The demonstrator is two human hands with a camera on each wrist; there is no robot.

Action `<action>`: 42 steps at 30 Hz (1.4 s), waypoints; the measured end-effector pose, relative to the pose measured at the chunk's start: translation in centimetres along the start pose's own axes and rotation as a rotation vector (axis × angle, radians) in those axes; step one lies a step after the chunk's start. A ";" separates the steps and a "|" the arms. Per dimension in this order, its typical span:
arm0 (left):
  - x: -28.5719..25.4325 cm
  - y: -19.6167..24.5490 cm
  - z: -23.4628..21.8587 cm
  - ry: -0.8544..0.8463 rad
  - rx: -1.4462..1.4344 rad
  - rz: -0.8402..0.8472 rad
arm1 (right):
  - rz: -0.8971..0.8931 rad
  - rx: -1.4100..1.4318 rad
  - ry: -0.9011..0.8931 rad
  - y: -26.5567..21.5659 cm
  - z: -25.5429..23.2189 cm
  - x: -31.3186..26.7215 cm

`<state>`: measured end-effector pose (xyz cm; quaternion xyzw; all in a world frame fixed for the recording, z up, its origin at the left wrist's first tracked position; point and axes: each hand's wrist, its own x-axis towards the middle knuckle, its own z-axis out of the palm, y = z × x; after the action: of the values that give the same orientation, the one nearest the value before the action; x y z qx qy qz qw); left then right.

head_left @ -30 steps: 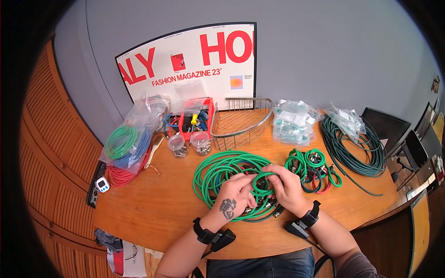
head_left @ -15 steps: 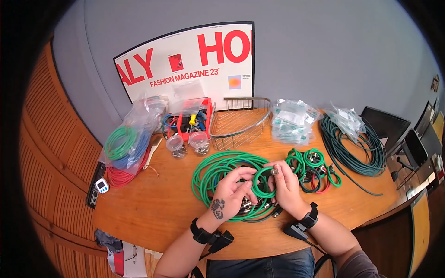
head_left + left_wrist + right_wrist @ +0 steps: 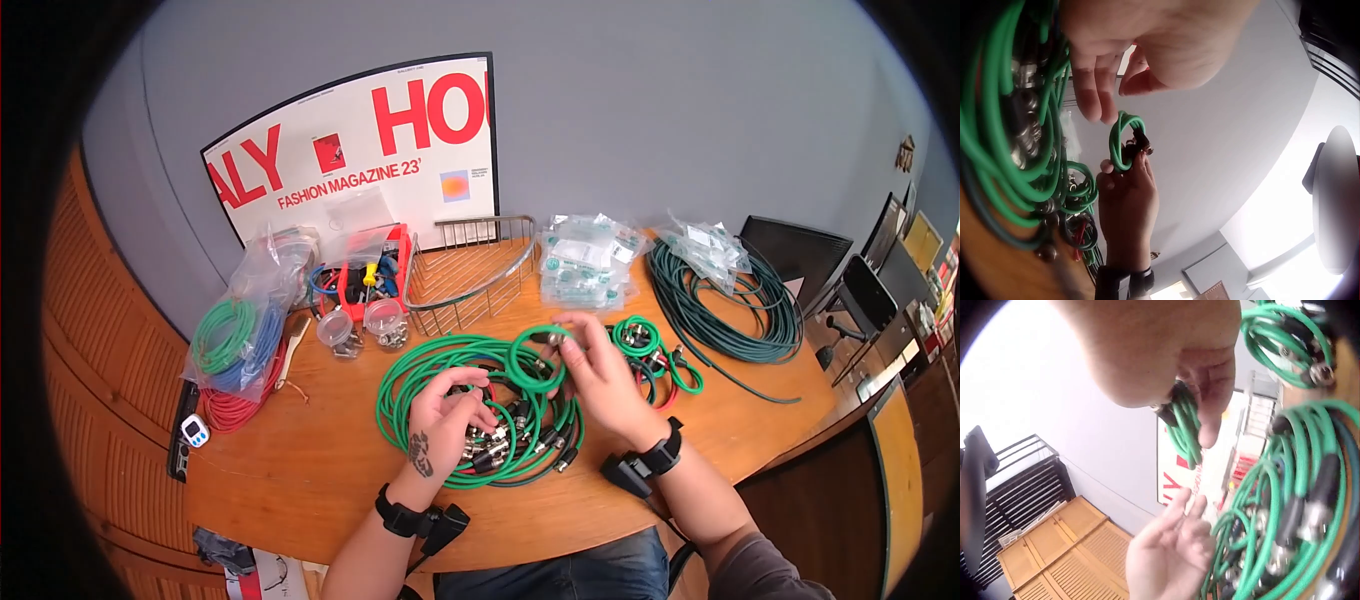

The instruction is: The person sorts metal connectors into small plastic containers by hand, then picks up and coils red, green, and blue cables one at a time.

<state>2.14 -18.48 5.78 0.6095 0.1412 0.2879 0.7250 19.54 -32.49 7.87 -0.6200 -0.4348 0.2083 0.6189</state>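
My right hand [image 3: 603, 380] pinches a small coiled green cable [image 3: 513, 362] between thumb and fingers, raised over the table. Dark connector ends [image 3: 1140, 142] of this coil sit by the right thumb in the left wrist view. My left hand [image 3: 445, 415] is apart from the coil, fingers loosely bent and holding nothing, over the left part of a large heap of green cables [image 3: 396, 375]. Black-sleeved metal plugs [image 3: 1316, 515] lie bunched within that heap, as the right wrist view shows up close.
Right of the heap lie small tied coils [image 3: 637, 325], then a big dark green cable coil [image 3: 690, 325] under plastic bags. Behind stand more bags [image 3: 590, 270], a wire corner basket [image 3: 470, 297], a red bin [image 3: 398, 240] and small tubs [image 3: 335, 327]. Bagged cables [image 3: 222, 335] are at left.
The hands have moved apart. The left has let go of the small green coil and drawn left; the right has lifted it up and away. The head view has swung right.
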 end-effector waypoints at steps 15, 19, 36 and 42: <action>0.3 -0.9 -0.4 0.046 0.155 0.096 | 0.098 -0.839 0.354 0.1 -10.5 2.1; 0.9 -0.5 -1.8 0.117 0.184 0.164 | 0.072 -0.922 0.293 1.3 -10.6 1.9; 1.6 1.9 -6.9 0.350 1.186 0.214 | -0.285 -0.892 -0.098 0.9 0.9 -0.8; 1.1 3.7 -6.8 0.192 1.222 0.116 | -0.185 -0.748 -0.138 1.4 1.4 -0.7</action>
<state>-1.73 -12.02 8.05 0.8925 0.3116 0.2474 0.2124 18.52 -32.01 6.13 -0.7456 -0.5753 0.0197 0.3357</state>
